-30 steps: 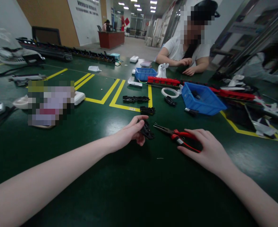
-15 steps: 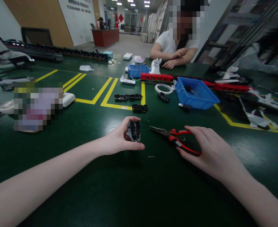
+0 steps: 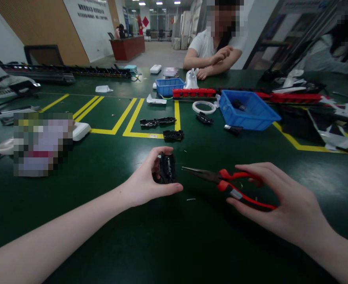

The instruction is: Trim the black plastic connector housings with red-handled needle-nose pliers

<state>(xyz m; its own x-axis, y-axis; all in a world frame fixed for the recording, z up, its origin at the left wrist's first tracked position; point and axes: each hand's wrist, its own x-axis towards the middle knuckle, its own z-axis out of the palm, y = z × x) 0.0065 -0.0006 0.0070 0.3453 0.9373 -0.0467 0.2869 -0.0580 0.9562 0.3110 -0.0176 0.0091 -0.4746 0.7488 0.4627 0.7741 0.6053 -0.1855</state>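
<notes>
My left hand (image 3: 146, 179) is closed round a small black plastic part (image 3: 167, 169), thumb below and fingers above. In my right hand (image 3: 286, 201) is a pair of needle-nose pliers (image 3: 225, 182) with red and black handles. Their jaws point left, close to the black part but apart from it. A short thin pale sliver (image 3: 191, 199) lies on the green table (image 3: 174, 244) beneath the jaws. Beyond my left hand lie a short black part (image 3: 173, 135) and a longer black part (image 3: 158, 122), near yellow tape.
A blue bin (image 3: 247, 112) stands at the right, with a tape roll (image 3: 203, 107) and another black piece (image 3: 204, 118) beside it. A red strip (image 3: 194, 93) runs behind. A person (image 3: 213, 55) sits across the table. A white box (image 3: 81, 131) lies at left.
The black part has turned in my left hand, showing a darker side. My right hand and the pliers have shifted right and slightly down, the handles spread a little wider. The view has shifted slightly.
</notes>
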